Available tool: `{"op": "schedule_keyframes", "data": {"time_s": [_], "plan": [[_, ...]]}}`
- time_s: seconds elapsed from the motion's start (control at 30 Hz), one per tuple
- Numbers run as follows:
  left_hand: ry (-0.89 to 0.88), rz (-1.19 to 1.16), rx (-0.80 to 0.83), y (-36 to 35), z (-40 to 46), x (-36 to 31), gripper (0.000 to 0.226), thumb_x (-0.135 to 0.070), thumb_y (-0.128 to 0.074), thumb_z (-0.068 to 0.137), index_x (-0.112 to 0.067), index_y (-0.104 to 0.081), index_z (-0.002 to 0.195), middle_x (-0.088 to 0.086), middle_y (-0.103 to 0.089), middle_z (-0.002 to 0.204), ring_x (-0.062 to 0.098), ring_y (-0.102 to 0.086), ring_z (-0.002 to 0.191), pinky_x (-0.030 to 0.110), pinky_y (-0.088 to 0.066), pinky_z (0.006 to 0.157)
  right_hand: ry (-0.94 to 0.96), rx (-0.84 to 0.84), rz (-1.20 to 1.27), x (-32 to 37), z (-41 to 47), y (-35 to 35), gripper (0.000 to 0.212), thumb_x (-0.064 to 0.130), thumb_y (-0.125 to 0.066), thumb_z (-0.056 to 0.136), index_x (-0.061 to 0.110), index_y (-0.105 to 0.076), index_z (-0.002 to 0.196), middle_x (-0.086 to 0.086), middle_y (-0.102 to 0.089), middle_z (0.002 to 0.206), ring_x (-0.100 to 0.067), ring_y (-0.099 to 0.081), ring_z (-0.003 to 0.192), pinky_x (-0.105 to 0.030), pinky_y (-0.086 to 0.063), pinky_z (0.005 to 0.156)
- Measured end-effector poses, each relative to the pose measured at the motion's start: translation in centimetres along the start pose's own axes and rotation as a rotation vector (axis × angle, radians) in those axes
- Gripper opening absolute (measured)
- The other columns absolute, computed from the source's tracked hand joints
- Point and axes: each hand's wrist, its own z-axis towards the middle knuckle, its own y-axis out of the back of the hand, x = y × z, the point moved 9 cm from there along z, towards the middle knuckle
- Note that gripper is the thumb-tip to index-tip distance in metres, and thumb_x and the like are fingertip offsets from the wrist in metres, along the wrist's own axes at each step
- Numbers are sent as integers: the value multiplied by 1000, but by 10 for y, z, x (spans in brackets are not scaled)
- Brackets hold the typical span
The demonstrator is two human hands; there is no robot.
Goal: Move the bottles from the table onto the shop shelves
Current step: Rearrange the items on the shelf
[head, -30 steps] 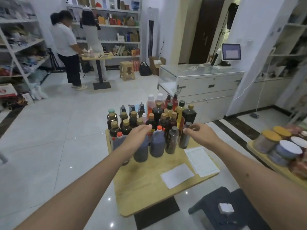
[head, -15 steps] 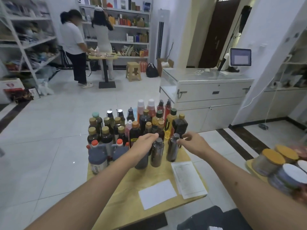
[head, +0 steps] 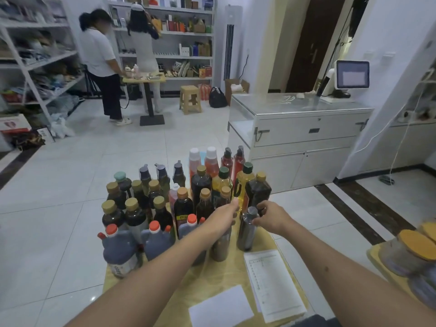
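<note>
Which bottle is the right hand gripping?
The dark grey-capped bottle at the front right corner of the cluster; the right hand pinches its cap.

— What does the room look like?
— A shop with a glossy white tiled floor edged by dark strips, and white walls.
— Furniture?
— A white counter with a glass top carries a small screen. White shelving lines the far wall; a dark door stands beside a tall white unit.
— Anyone about?
— Two people stand at a small wooden stand, near a yellow stool.
</note>
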Motion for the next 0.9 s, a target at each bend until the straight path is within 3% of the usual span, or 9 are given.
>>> {"op": "schedule_keyframes", "data": {"time_s": [0.17, 0.27, 0.43, 0.63, 0.9], "plan": [[18, 11, -8, -17, 32, 1, 74, -68, -24, 101, -21, -34, 156, 6, -41, 158, 25, -46, 139, 41, -40, 112, 75, 34, -32, -3, 37, -6, 68, 23, -80, 81, 15, -49, 141, -6, -62, 132, -21, -61, 111, -32, -54, 90], [36, 11, -17, -25, 47, 3, 77, -72, -21, 99, -23, -31, 158, 7, -38, 159, 26, -43, 141, 41, -39, 113, 140, 99, -73, -4, 57, -17, 55, 23, -77, 85, 17, -54, 134, -1, -64, 120, -16, -59, 101, -27, -51, 84], [61, 47, 7, -42, 59, 2, 77, -74, -16, 98, -27, -32, 157, 4, -40, 159, 24, -39, 145, 41, -35, 117, 231, 207, -239, -5, 73, -34, 40, 20, -75, 86, 18, -62, 123, -1, -67, 111, -20, -65, 100, -38, -57, 92], [51, 80, -34, -49, 65, -16, 68, -62, -12, 105, -23, -32, 157, 5, -42, 157, 19, -40, 141, 32, -35, 103, 281, 210, -252, -6, 76, -30, 39, 20, -74, 83, 22, -63, 120, 1, -69, 105, -19, -67, 95, -40, -59, 88], [25, 74, -183, -34, 57, -44, 67, -62, -17, 105, -22, -42, 152, 7, -43, 156, 24, -40, 143, 44, -29, 121, 389, 184, -148, 26, 57, 25, 46, 30, -75, 83, 26, -63, 127, 5, -67, 111, -16, -64, 100, -39, -56, 91]]}}
